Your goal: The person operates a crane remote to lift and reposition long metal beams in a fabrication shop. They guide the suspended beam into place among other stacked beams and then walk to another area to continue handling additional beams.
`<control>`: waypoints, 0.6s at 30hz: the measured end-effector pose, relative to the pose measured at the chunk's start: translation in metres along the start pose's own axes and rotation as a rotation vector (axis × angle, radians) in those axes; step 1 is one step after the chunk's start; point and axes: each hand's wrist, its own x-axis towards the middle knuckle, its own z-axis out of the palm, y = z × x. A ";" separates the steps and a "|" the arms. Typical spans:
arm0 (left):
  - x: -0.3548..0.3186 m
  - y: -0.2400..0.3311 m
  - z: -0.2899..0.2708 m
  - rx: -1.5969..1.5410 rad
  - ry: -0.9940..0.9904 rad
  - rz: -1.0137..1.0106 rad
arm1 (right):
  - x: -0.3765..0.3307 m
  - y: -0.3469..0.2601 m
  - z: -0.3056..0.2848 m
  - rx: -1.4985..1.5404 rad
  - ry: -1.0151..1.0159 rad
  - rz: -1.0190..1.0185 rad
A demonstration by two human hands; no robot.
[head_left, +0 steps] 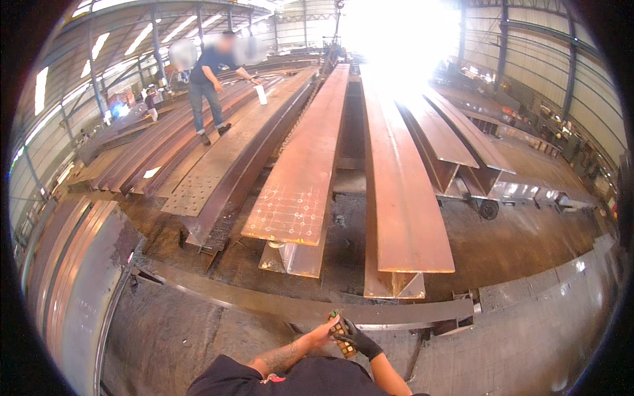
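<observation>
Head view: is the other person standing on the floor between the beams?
No: the person stands on top of a long steel beam at upper left, feet on its flat top.

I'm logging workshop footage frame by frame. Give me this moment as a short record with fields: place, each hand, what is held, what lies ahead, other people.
place: steel workshop with a roofed hall
left hand: bare, touching the handheld control box from the left
right hand: in a black glove, grip closed around the control box
ahead: long rust-brown steel beams lying lengthwise on supports, the nearest left one marked with a grid of circles
other people: one person standing on a beam at far left, bent forward
light: strong glare at the far end
</observation>
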 end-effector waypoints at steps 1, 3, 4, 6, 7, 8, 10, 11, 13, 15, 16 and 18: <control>0.003 0.002 -0.005 -0.059 -0.114 0.044 | 0.006 -0.004 0.002 -0.052 -0.011 -0.044; 0.010 0.008 0.018 -0.115 0.103 0.057 | 0.017 0.023 -0.006 -0.089 0.011 -0.125; 0.006 0.004 0.008 -0.159 0.115 0.094 | 0.010 -0.005 0.004 0.027 -0.011 -0.030; 0.008 0.001 -0.001 -0.215 0.097 0.131 | -0.001 -0.043 0.010 0.112 -0.014 0.045; 0.010 -0.001 -0.004 -0.232 0.080 0.139 | 0.000 -0.038 0.010 0.088 -0.013 0.021; 0.012 -0.004 -0.006 -0.249 0.063 0.147 | 0.000 -0.033 0.010 0.064 -0.011 -0.004; 0.012 -0.005 -0.004 -0.242 0.085 0.162 | 0.001 -0.025 0.008 0.124 -0.034 0.029; 0.012 -0.005 -0.003 -0.237 0.096 0.169 | 0.002 -0.021 0.008 0.154 -0.044 0.045; 0.002 0.001 0.011 -0.175 0.102 0.207 | 0.001 -0.023 0.009 0.176 -0.033 -0.006; -0.003 0.000 0.013 -0.123 0.129 0.227 | -0.005 -0.045 0.011 0.285 -0.064 0.068; -0.002 0.000 0.012 -0.149 0.140 0.205 | -0.004 -0.040 0.011 0.324 -0.060 0.054; -0.003 0.000 0.010 -0.144 0.137 0.174 | -0.008 -0.052 0.013 0.351 -0.062 0.115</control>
